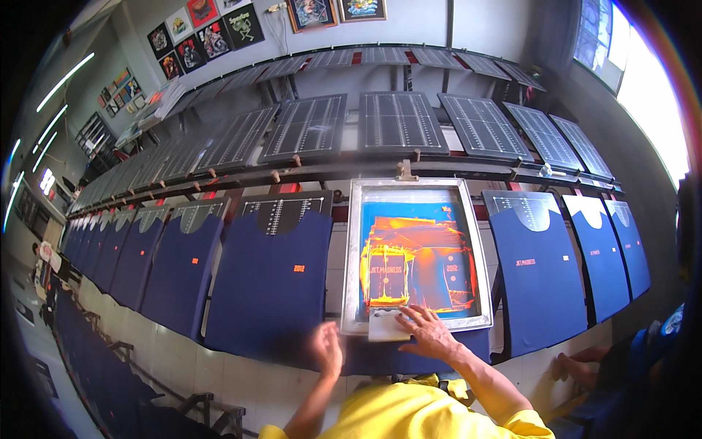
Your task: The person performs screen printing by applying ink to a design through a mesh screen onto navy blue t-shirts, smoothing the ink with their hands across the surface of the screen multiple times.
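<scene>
A metal-framed printing screen (477,256) lies over a dark blue shirt in front of me, with orange ink smeared across its blue mesh. At its near edge rests a pale squeegee (386,326). My right hand (431,335) is on the squeegee's right end, fingers over the top and thumb at the near side. My left hand (329,350) hangs in the air left of the frame's near corner, slightly blurred, its fingers loosely apart with nothing in them. Left of the screen, a dark blue shirt (267,285) with a small orange print is stretched on a board.
To the right, another printed dark blue shirt (540,267) lies on its board. A dark rail (292,175) with clamps runs behind the screen; tilted grey boards (402,121) stand beyond it. A person's bare limb (581,366) shows at lower right. Black supports (201,402) stand at lower left.
</scene>
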`<action>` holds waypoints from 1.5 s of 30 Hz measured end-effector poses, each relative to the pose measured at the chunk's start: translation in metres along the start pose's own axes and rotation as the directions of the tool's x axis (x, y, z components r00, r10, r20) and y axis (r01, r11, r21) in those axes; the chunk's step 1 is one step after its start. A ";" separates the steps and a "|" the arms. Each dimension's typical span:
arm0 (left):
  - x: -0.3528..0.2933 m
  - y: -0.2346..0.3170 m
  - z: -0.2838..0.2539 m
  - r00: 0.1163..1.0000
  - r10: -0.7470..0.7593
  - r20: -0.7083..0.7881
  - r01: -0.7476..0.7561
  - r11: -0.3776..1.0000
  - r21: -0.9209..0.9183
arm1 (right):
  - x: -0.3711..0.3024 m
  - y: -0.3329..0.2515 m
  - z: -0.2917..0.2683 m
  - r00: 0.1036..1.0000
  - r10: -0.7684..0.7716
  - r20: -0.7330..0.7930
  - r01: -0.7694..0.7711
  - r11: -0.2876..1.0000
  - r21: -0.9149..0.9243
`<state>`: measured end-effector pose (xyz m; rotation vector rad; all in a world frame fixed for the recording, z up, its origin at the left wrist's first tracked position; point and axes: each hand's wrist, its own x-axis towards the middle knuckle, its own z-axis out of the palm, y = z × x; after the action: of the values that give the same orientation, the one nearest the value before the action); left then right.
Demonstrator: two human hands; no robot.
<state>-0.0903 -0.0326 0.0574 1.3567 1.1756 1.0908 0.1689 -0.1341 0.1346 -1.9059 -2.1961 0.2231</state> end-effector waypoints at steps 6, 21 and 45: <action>-0.049 -0.001 0.019 0.800 -0.384 0.460 0.524 0.822 -0.225 | 0.029 -0.004 -0.008 0.997 -0.049 0.064 0.053 0.997 -0.064; -0.041 -0.001 0.077 0.691 -0.499 0.523 0.646 0.751 -0.137 | 0.145 0.095 -0.024 0.962 0.144 -0.234 -0.101 0.977 0.188; -0.021 -0.010 0.071 0.442 -0.608 0.660 0.849 0.521 -0.089 | 0.069 0.011 -0.001 0.966 0.076 -0.248 -0.072 0.997 0.024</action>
<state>-0.0232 -0.0616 0.0403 0.5698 0.8585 0.1894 0.1709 -0.0641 0.1379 -1.8950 -1.9571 0.0106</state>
